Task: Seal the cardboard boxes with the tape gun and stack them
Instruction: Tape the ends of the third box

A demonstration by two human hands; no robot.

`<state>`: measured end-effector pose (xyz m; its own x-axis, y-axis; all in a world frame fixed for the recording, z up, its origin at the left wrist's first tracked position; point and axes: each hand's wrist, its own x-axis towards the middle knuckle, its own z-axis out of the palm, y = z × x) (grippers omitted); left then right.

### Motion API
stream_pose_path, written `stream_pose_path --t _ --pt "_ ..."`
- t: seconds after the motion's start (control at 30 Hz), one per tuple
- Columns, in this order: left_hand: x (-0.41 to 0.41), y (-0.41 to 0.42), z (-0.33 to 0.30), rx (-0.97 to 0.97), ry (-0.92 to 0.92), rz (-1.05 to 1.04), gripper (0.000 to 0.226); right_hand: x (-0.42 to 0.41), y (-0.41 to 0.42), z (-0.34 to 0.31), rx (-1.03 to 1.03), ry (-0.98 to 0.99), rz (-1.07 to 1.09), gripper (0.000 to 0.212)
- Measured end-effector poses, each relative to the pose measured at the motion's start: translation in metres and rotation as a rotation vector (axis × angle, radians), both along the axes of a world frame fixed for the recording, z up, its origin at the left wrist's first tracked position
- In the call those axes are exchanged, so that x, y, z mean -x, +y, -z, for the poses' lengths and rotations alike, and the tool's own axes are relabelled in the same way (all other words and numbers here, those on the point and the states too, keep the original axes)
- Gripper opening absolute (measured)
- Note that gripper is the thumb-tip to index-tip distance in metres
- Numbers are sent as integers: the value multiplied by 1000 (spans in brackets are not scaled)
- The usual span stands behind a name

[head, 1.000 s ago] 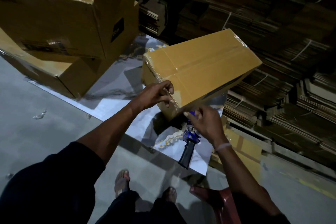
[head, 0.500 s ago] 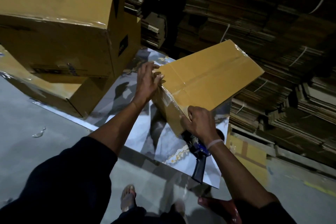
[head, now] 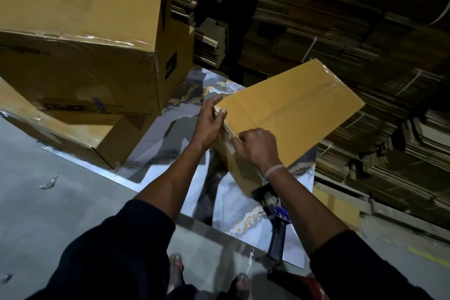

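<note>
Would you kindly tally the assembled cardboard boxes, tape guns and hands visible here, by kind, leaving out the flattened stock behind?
Assembled cardboard boxes: 3, the small box being handled, the large box at left, and the lower box beneath it.
Tape guns: 1, the tape gun.
Hands: 2, left hand and right hand.
Total: 6
</note>
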<state>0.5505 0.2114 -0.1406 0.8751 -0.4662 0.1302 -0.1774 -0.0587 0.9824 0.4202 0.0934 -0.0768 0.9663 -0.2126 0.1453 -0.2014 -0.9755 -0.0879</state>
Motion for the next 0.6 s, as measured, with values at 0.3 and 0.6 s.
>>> stream_pose_path --t 0.3,0.6 --pt "-2 -5 7 64 31 -36 40 -50 19 10 1 -21 115 33" --pt "4 -7 2 5 5 -20 38 29 11 18 43 -180 90 35"
